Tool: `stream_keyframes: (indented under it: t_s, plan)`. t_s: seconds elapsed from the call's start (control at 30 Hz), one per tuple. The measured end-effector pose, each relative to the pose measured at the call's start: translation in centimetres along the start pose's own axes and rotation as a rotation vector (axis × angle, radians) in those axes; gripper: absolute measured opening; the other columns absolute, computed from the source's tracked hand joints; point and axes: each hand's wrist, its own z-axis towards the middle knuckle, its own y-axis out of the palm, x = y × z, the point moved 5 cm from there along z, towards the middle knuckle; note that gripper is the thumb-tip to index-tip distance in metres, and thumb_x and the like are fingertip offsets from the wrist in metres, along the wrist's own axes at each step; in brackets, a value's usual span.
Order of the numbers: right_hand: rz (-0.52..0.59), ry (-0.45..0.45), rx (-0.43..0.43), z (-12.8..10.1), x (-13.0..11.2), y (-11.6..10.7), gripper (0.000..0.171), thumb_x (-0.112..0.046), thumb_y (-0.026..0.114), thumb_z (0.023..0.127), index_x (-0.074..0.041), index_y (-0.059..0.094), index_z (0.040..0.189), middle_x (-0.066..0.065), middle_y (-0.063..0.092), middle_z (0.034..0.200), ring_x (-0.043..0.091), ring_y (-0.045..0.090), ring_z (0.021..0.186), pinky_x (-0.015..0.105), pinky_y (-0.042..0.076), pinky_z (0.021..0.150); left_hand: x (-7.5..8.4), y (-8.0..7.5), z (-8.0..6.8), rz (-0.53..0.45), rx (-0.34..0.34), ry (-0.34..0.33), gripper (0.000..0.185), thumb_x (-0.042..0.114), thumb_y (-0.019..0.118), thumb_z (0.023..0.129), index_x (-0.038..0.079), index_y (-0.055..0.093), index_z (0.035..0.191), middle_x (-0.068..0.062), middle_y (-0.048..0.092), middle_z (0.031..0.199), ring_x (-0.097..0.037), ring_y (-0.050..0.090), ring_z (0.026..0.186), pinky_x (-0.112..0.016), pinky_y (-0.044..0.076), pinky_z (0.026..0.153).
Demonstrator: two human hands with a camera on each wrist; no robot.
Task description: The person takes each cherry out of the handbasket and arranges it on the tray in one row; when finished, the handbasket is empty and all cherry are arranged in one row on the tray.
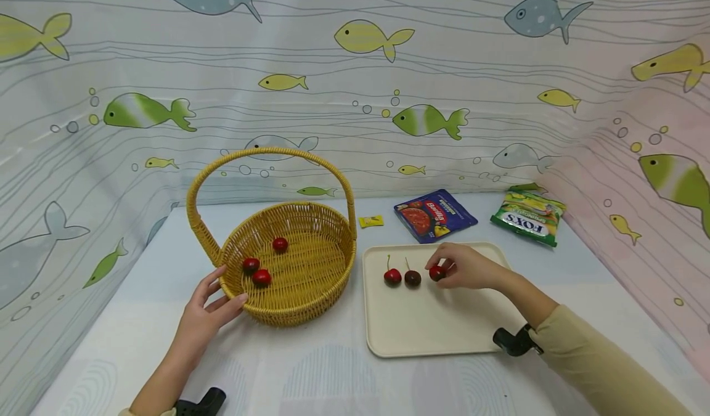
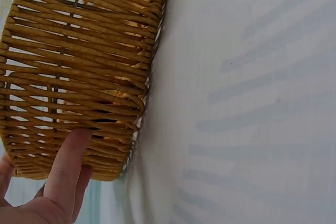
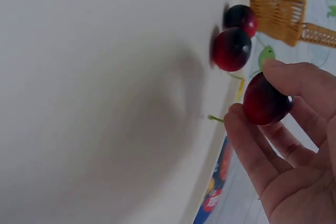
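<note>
Nearest us, our left hand (image 1: pixel 208 314) rests with straight, slightly spread fingers (image 2: pixel 68 169) against the outer wall of the wicker basket (image 1: pixel 288 305) on the tabletop (image 1: pixel 310 379). Our right hand (image 1: pixel 468 268) pinches a cherry (image 1: pixel 437 273) over the cream tray (image 1: pixel 432 330), beside two more cherries (image 1: pixel 402 276). Three cherries (image 1: pixel 262 263) lie in the basket. Farther back lie a blue packet (image 1: pixel 435 214) and a green packet (image 1: pixel 528 217).

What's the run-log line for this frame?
left hand: steadies basket | right hand: pinches cherry over tray | basket: three cherries | tray: two cherries
</note>
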Motion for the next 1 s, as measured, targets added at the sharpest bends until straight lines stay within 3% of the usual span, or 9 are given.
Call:
stream_keyframes:
  t_s: [0.17,0.47,0.7,1.0]
  plan:
    - [0.001,0.0,-0.038,0.7,0.8,0.5,0.027,-0.001,0.076,0.074,-0.004,0.067,0.099,0.004,0.058,0.095,0.02,0.058,0.085,0.028,0.053,0.075,0.0,0.0,0.0,0.005,0.003,0.007,0.082,0.027,0.064,0.089,0.017,0.011,0.15,-0.025,0.014,0.146,-0.04,0.033,0.127,-0.024,0.051,0.079]
    - [-0.118,0.013,-0.074,1.5,1.1,1.3,0.028,0.0,0.079,0.069,-0.009,0.067,0.093,0.002,0.054,0.092,0.019,0.051,0.082,0.031,0.048,0.071,0.0,0.0,0.0,0.012,0.003,0.001,0.082,0.028,0.064,0.089,0.017,0.01,0.15,-0.025,0.013,0.147,-0.04,0.033,0.127,-0.025,0.051,0.08]
    - [-0.115,0.011,-0.081,1.3,1.0,1.3,0.033,0.003,0.077,0.07,-0.008,0.064,0.098,0.002,0.056,0.091,0.019,0.051,0.081,0.03,0.048,0.07,0.0,0.0,0.0,0.033,0.008,-0.006,0.083,0.028,0.065,0.089,0.017,0.01,0.15,-0.026,0.012,0.146,-0.041,0.033,0.128,-0.026,0.051,0.081]
    - [-0.128,-0.003,-0.07,1.3,0.3,0.5,0.036,0.002,0.076,0.072,-0.006,0.062,0.104,0.005,0.06,0.103,0.024,0.057,0.092,0.04,0.051,0.079,0.1,-0.1,-0.1,0.033,0.015,-0.009,0.083,0.029,0.065,0.089,0.017,0.01,0.15,-0.026,0.012,0.147,-0.041,0.033,0.128,-0.026,0.051,0.081]
